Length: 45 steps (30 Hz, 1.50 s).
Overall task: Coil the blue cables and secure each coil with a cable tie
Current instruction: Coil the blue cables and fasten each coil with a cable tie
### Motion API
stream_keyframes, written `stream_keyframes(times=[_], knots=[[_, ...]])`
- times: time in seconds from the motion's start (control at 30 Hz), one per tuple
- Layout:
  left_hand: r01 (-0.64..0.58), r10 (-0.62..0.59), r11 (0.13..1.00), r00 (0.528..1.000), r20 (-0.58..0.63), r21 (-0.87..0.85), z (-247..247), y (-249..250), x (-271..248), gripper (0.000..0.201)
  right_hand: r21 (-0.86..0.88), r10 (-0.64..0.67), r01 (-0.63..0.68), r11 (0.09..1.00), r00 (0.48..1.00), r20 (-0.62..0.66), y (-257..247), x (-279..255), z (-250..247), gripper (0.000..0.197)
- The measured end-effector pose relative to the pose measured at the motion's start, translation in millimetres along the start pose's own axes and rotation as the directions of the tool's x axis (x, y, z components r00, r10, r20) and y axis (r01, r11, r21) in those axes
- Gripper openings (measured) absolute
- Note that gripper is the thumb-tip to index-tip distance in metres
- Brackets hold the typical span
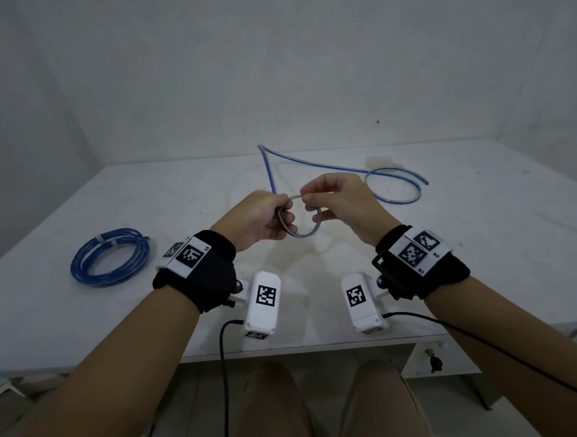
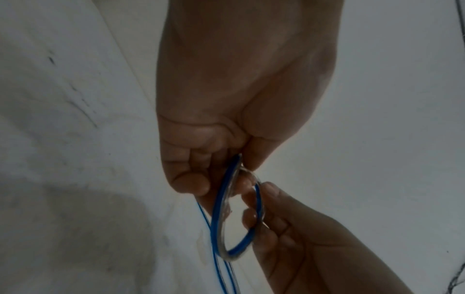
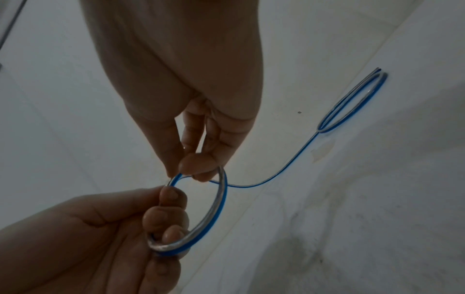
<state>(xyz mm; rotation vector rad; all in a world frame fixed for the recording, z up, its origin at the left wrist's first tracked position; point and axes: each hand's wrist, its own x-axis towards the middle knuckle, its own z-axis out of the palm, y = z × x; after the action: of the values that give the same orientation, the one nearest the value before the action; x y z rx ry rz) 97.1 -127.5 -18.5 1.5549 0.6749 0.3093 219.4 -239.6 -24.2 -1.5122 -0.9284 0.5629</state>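
A loose blue cable (image 1: 317,164) trails over the white table (image 1: 420,294) and ends in a curl at the right (image 1: 396,186). Both hands hold its near end above the table, bent into a small loop (image 1: 303,232). My left hand (image 1: 263,216) grips the loop's left side with curled fingers; in the left wrist view the loop (image 2: 221,214) runs from my left hand (image 2: 201,169) down. My right hand (image 1: 338,200) pinches the loop's top between thumb and fingers, and the right wrist view shows my right hand (image 3: 198,155) on the loop (image 3: 214,208). A finished blue coil (image 1: 110,258) lies at the left, bound with a white tie (image 1: 108,242).
The far stretch of cable (image 3: 347,107) lies toward the table's back right near a pale stain (image 1: 378,162). Black camera cords (image 1: 224,374) hang at the table's near edge. A grey wall rises behind the table.
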Motion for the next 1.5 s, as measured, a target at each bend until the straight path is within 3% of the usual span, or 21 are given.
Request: stream_keyframes(times=[0.13,0.23,0.33,0.4,0.47,0.7,0.8,0.9,1.0,1.1,1.23,1.33,1.43,1.5], knots=[[-0.018,-0.003,0.975,0.995,-0.097,-0.22,-5,-1,6,0.031,-0.17,-0.118,0.102,0.98,0.989,-0.085,2,-1,3,0.014],[-0.028,-0.005,0.952,0.994,-0.106,-0.304,-8,-1,6,0.03,-0.32,-0.157,0.151,0.935,0.988,0.009,4,-3,-2,0.016],[-0.022,-0.015,0.936,0.995,-0.104,-0.351,-10,0,4,0.03,-0.56,-0.239,0.295,0.774,0.955,0.173,8,-3,-5,0.028],[0.004,-0.035,0.948,0.995,-0.092,-0.318,-10,1,2,0.031,-0.679,-0.297,0.354,0.644,0.933,0.204,7,-2,-3,0.02],[0.023,-0.045,0.971,0.995,-0.087,-0.24,-13,1,0,0.032,-0.71,-0.284,0.35,0.611,0.934,0.215,1,1,-3,0.015],[0.024,0.0,0.991,0.984,-0.18,0.132,-34,11,-13,0.046,-0.602,-0.087,0.192,0.775,0.976,0.2,-32,17,-15,0.021],[0.027,0.002,0.981,0.989,-0.148,0.191,-39,14,-19,0.048,-0.363,-0.03,0.085,0.928,0.987,0.155,-39,24,-16,0.025],[0.094,-0.09,0.977,0.995,-0.029,0.192,-37,11,-23,0.052,-0.045,0.029,-0.025,0.999,0.995,0.091,-40,22,-9,0.025],[0.031,-0.031,1.0,0.998,-0.052,0.004,-26,4,-18,0.038,0.219,0.138,-0.157,0.963,0.986,0.098,-34,15,5,0.026],[-0.099,0.062,0.954,0.989,-0.138,-0.282,-14,0,-11,0.025,0.291,0.227,-0.264,0.92,0.961,0.156,-22,4,17,0.027],[-0.107,0.038,0.85,0.989,-0.141,-0.516,-6,1,-8,0.03,0.367,0.263,-0.304,0.879,0.952,0.158,-17,-4,16,0.029],[-0.091,0.035,0.906,0.989,-0.142,-0.414,-4,1,-9,0.034,0.488,0.289,-0.327,0.809,0.945,0.154,-22,-2,8,0.031],[-0.1,0.074,0.981,0.985,-0.157,-0.164,-7,3,-11,0.028,0.581,0.315,-0.354,0.733,0.934,0.171,-26,0,0,0.029],[-0.102,0.106,0.994,0.982,-0.153,0.038,-9,6,-15,0.025,0.526,0.325,-0.349,0.776,0.935,0.141,-27,2,-4,0.023]])
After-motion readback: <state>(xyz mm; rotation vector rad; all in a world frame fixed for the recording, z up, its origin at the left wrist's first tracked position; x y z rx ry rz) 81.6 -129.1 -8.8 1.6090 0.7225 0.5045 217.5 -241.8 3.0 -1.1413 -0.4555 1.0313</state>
